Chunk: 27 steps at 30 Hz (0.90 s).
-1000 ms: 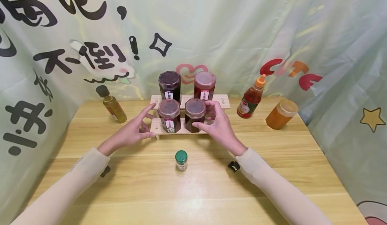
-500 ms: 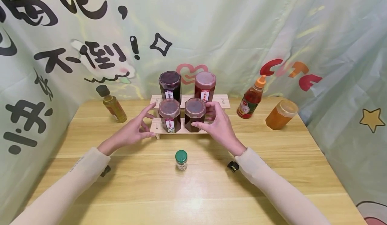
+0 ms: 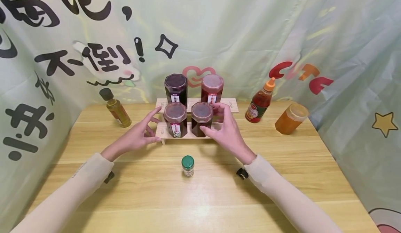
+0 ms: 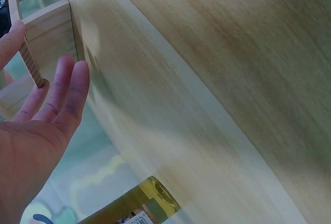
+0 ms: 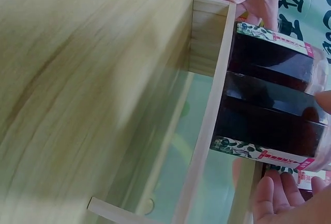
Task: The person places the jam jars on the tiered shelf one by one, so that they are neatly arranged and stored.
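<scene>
A two-tier wooden stand (image 3: 230, 105) holds dark jam jars: two on the back step, two on the front. My right hand (image 3: 216, 121) grips the front right jar (image 3: 201, 116), thumb on its near side and fingers behind it. In the right wrist view that jar (image 5: 264, 115) sits beside the front left jar (image 5: 269, 58) on the stand (image 5: 209, 38). My left hand (image 3: 147, 130) has straight fingers touching the stand's left end, next to the front left jar (image 3: 175, 120). The left wrist view shows my left hand's fingers (image 4: 72, 87) against the stand's end board (image 4: 49, 32).
A small green-lidded jar (image 3: 188, 166) stands on the wooden table (image 3: 200, 201) in front of the stand. An oil bottle (image 3: 116, 108) is at the back left. A red sauce bottle (image 3: 260, 102) and an amber jar (image 3: 291, 119) are at the back right. Printed curtains surround the table.
</scene>
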Motion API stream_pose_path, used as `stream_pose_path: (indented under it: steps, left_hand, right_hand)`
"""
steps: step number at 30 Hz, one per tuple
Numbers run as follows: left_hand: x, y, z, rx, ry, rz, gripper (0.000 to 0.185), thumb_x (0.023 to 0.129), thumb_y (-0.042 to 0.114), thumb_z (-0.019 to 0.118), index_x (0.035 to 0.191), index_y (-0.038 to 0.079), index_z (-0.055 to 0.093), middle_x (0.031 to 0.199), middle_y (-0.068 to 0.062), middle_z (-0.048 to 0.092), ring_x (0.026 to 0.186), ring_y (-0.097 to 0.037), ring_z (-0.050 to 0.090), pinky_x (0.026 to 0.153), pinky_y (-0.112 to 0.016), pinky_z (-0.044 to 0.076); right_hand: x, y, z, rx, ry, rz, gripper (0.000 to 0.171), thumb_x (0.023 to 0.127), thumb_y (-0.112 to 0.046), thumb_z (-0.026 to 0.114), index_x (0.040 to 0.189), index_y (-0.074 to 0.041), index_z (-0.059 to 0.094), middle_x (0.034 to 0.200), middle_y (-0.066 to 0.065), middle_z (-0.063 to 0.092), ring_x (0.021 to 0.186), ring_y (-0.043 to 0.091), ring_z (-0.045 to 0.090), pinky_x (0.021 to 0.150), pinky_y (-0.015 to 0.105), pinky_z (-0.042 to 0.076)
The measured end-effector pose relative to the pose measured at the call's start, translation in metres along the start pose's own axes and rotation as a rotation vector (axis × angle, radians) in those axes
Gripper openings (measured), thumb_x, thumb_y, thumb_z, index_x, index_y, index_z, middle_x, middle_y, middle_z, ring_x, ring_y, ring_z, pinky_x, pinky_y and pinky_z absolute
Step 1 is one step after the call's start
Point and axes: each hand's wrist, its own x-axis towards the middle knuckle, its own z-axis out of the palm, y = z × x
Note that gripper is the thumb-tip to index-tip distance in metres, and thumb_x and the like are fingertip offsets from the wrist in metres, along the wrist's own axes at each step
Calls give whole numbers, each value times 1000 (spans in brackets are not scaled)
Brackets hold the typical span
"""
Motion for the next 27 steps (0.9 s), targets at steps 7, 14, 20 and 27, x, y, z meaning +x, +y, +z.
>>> stream_pose_path:
  steps: [7,14,20,27]
  left_hand:
    - [0,1,0,-5,-3,2,119,93,1,87,177,33,10,150,-25,55,90,-25,71,79,-45,61]
    - [0,3,0,-1,-5,-3,119,92,0,87,177,33,9,150,-25,55,90,-24,71,81,-45,61]
    - [1,2,1,-8,-7,-5,119,92,1,87,177,33,9,151,-26,54,90,-25,71,80,-45,61]
    - [0,1,1,-11,-2,-3,119,93,2,87,177,32,10,151,-26,54,89,-24,71,78,-45,62]
  right_hand:
    - [-5,-3,-7,-5,20,-6,83,86,-12,95,152,-9,44,141,8,61,125,25,64,106,44,53]
    - [-15,-3,-24,0,39,-25,78,89,-11,91,151,-8,45,141,13,60,130,27,62,107,47,51]
    - [-27,-2,-43,6,74,-32,70,92,-8,87,150,-5,47,139,10,62,130,32,62,106,48,51]
    - [-39,6,-65,51,163,-71,60,94,4,81,144,3,49,133,9,64,124,27,64,102,36,52]
